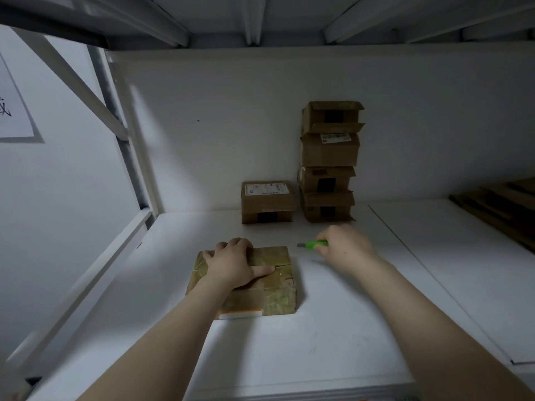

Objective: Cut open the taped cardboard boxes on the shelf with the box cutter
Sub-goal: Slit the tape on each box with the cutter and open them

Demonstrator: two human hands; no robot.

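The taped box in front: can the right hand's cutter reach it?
Probably yes: the right hand holds the cutter just beside the taped box, bare shelf between; only the left hand covers part of its top.

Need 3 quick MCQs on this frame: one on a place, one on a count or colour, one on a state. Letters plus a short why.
1. Where does the left hand rest?
A. on the taped box in front
B. on the tall pile at the back
C. flat on the bare board

2. How many boxes are in the stack at the back?
A. two
B. four
C. six

3. The right hand is:
A. flat and empty
B. gripping the green box cutter
C. pressing the wall

Answers: 1 A, its palm lies on the box top, with the fingers over the far edge. 2 B, four cartons stand one on another. 3 B, its fingers curl round the green handle.
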